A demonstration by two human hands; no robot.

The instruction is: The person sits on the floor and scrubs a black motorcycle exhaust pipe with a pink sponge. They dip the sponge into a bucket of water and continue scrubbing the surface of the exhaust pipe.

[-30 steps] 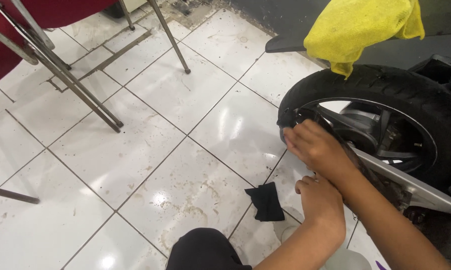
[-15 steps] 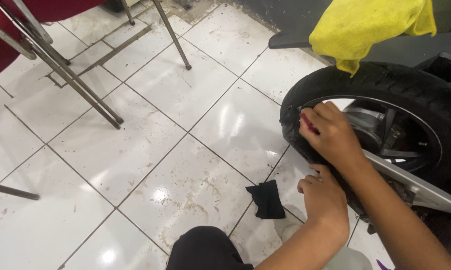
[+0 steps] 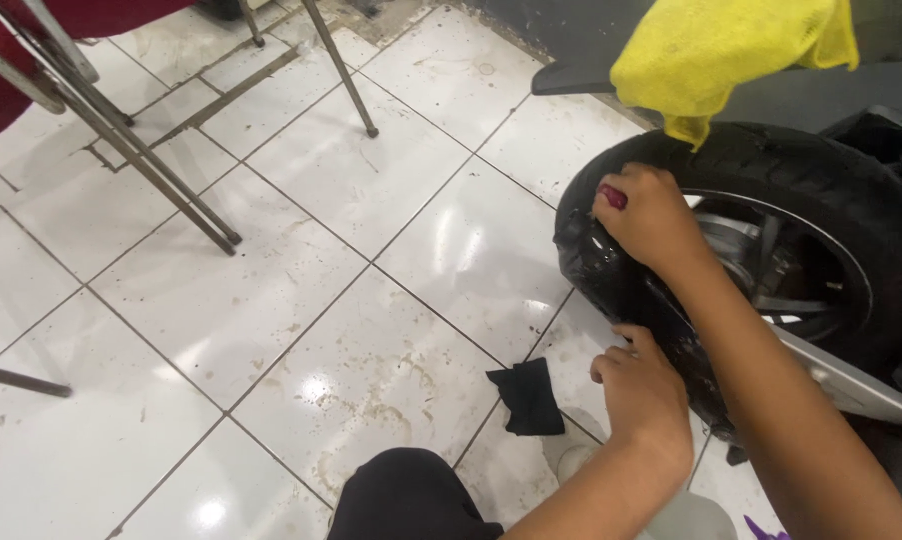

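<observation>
1. Head view: the right hand [image 3: 651, 215] is pressed on the upper left of the black tyre [image 3: 771, 160], with its grip closed round a small red thing [image 3: 613, 196]; only the tip of that thing shows, so I can't tell what it is.
2. The left hand [image 3: 643, 392] is low down, just beside the near-left edge of the tyre. Its fingers are curled loosely and I can't tell if it holds anything.
3. The tyre sits on the right of the scene, on a white tiled floor [image 3: 371, 180]; spokes and hub are visible inside it.
4. A yellow cloth [image 3: 731, 55] is draped above the tyre on the far right.
5. A small black rag [image 3: 529, 396] lies on the floor, just left of the left hand.
6. Metal chair legs [image 3: 121, 140] stand at the far left.
</observation>
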